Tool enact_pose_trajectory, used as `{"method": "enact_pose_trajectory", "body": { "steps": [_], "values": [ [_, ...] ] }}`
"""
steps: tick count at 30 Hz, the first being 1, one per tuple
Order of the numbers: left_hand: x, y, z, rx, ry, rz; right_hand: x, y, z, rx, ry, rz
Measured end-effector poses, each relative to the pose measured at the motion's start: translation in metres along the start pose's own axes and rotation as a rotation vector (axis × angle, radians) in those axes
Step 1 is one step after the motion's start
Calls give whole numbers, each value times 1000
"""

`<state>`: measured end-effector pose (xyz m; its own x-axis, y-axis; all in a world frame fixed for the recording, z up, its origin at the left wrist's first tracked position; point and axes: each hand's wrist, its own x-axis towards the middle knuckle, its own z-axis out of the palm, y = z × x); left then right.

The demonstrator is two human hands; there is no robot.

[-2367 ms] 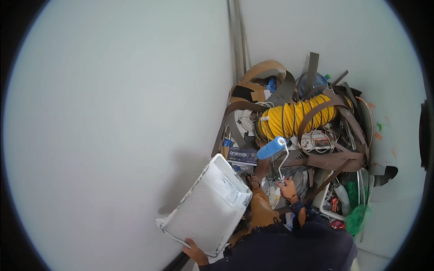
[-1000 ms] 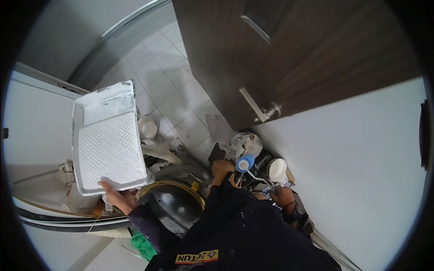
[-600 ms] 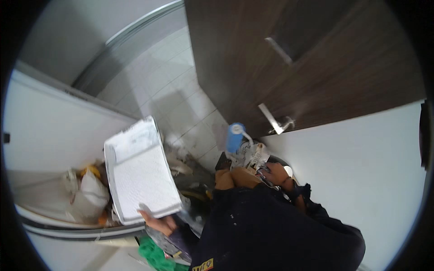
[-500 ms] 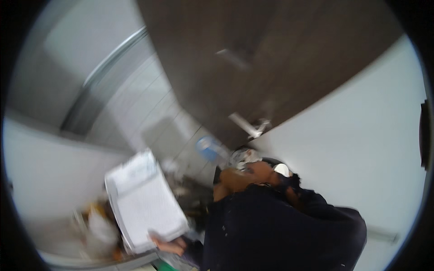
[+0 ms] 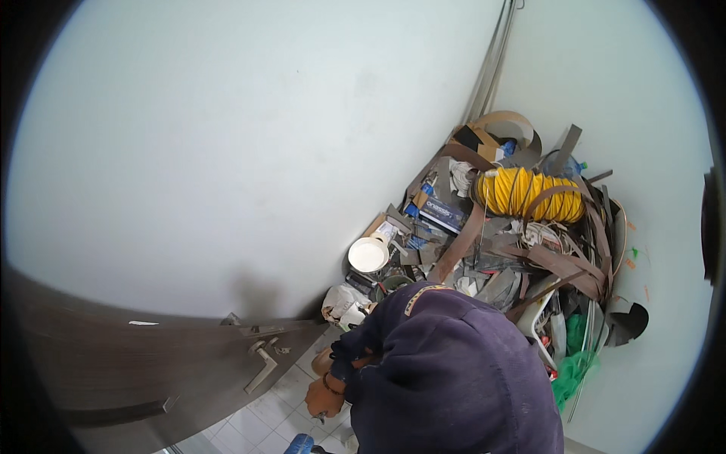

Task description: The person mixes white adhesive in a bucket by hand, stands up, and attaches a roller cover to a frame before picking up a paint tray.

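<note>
A dark, loose sleeve and torso fill the lower middle. Left of the torso is my left hand [image 5: 325, 396], with a dark band on the wrist. Its fingers are curled round a small grey thing whose kind I cannot make out. A dark brown door [image 5: 181, 363] stands on its left, and the metal door handle [image 5: 262, 369] is a short way from the hand, apart from it. Beyond the sleeve lies a crumpled white bag [image 5: 345, 304]. A patch of bare skin shows behind the sleeve; I cannot tell which limb it is. My right hand is hidden.
Scrap is heaped in the corner, with brown strips [image 5: 463, 246], a yellow corrugated duct [image 5: 529, 194] and green netting [image 5: 575, 380]. A round white container [image 5: 368, 255] stands by the pale wall [image 5: 212, 151]. Something blue [image 5: 299, 444] lies on the tiled floor [image 5: 249, 425].
The view has swung round, bringing the scrap heap to the right and the door to the lower left. The white tray that my left hand held has left that hand.
</note>
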<state>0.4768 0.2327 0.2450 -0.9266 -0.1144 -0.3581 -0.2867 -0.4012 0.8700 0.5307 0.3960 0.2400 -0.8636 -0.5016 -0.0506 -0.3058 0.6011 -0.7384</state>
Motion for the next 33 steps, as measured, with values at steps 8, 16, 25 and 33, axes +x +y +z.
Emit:
{"method": "enact_pose_trajectory", "body": {
  "steps": [8,16,25,33],
  "values": [
    [65,12,-15,8,-42,-39,67,12,-4,-77,-23,-27],
    [142,49,-57,-123,12,-8,166,23,-32,-17,-25,-165],
    [180,43,-173,-736,348,105,202,35,-52,265,-137,245],
    [207,19,-183,-903,581,188,199,46,-54,127,73,179]
  ]
}}
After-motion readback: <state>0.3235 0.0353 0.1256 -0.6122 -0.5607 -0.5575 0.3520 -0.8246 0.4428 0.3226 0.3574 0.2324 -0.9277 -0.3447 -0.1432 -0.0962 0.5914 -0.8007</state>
